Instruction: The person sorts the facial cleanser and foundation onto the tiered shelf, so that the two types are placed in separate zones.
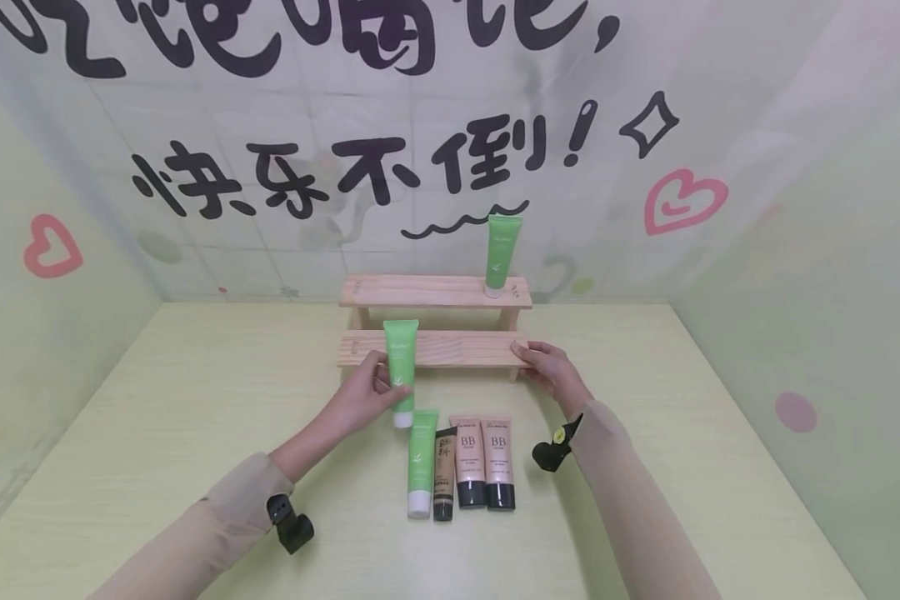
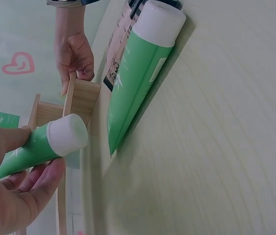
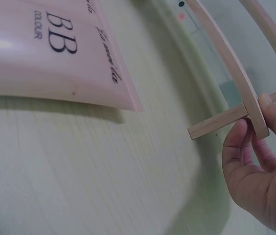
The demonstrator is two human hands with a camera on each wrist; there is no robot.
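Between its thumb and fingers, my left hand holds a green squeeze tube, white cap down, in front of the lower step's left part. In the left wrist view the tube's white cap points away from the palm. My right hand grips the right end of the lower step of a two-step wooden rack, thumb on top and fingers beneath. Another green tube stands cap down at the right of the upper step.
In front of the rack lie a green tube, a slim brown tube with a black cap and two pink BB cream tubes, side by side. Walls with printed lettering and hearts enclose the pale wood-grain table at the back and sides.
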